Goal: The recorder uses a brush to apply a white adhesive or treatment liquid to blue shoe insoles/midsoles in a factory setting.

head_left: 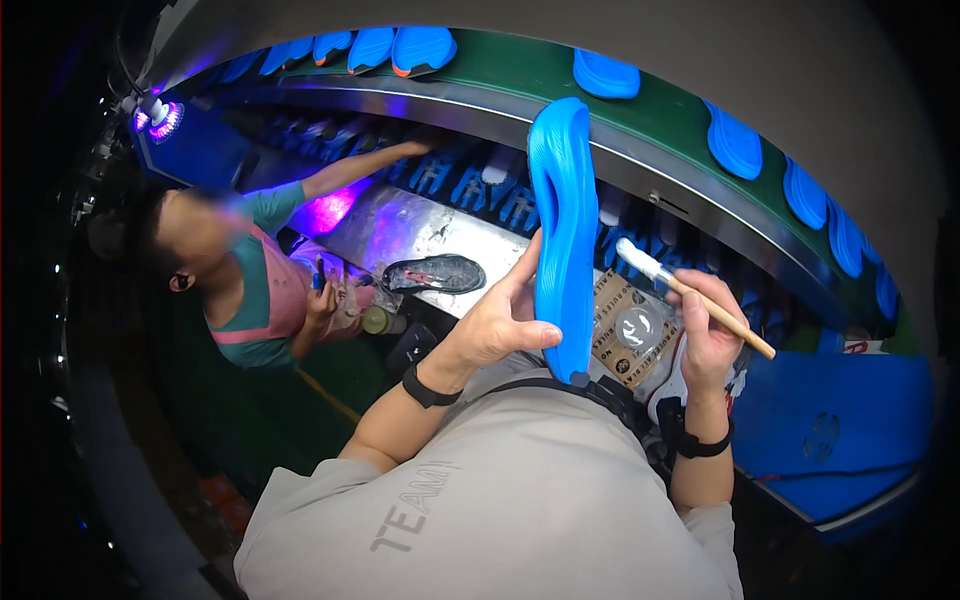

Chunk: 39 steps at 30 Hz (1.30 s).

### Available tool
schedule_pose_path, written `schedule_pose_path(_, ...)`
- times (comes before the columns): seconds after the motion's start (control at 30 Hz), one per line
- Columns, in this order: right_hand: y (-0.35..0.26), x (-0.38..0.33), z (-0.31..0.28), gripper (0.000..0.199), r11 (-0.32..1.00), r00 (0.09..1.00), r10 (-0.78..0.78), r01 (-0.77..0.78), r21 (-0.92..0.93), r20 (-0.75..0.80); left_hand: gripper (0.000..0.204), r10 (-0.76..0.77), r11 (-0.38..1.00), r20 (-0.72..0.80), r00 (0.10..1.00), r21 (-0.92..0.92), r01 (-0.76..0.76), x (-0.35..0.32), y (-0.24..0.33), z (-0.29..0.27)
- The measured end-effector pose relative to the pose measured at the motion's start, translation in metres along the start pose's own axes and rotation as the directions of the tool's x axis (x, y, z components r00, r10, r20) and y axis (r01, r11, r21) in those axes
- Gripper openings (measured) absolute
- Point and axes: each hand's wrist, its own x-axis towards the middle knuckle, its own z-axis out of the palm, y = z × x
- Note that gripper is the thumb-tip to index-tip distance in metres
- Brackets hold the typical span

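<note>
My left hand [505, 315] grips a bright blue shoe sole [567, 240] near its lower half, thumb across its near side. The sole stands on edge, its long side upright in front of my chest. In my right hand [708, 325] is a brush [735, 322] with a light wooden handle and a white bristle head, pinched between thumb and fingers. The bristles point up and left, a short gap to the right of the sole. Behind them, a clear round dish [640, 327] rests on brown printed paper or card [610, 350].
A green conveyor belt [660, 95] carrying several blue soles [735, 140] curves across the back. Below its metal edge, dark shoe parts [430, 175] line another row. A black shoe sole [435, 274] lies on the metal bench [385, 235]. At left, a co-worker [255, 270] reaches toward the row.
</note>
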Motion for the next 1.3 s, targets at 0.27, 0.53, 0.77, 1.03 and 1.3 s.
schedule_pose_path(0.27, -0.002, 0.025, 0.015, 0.017, 0.997, 0.998, -0.069, 0.069, -0.041, 0.012, 0.127, -0.031, 0.994, 0.039, 0.999, 0.108, 0.027, -0.007, 0.001, 0.015)
schedule_pose_path(0.53, -0.001, 0.004, 0.007, 0.015, 0.986, 0.998, -0.064, 0.068, -0.155, 0.029, 0.123, -0.045, 0.999, 0.021, 0.999, 0.029, 0.045, -0.004, 0.0, 0.02)
schedule_pose_path(0.77, -0.011, -0.017, 0.003, 0.012, 0.991, 0.995, 0.036, -0.023, -0.13, 0.092, 0.12, 0.023, 0.998, 0.031, 0.999, 0.058, -0.025, -0.003, -0.002, 0.011)
schedule_pose_path(1.03, -0.022, -0.031, -0.001, 0.013, 0.994, 0.985, -0.021, 0.039, -0.104, 0.171, 0.124, 0.073, 0.988, -0.009, 0.997, 0.136, -0.071, -0.004, 0.004, 0.009)
schedule_pose_path(1.3, -0.025, -0.037, -0.005, 0.014, 0.999, 0.99, 0.015, -0.008, -0.049, 0.142, 0.126, 0.036, 0.993, -0.004, 0.999, 0.113, -0.035, -0.002, 0.007, 0.009)
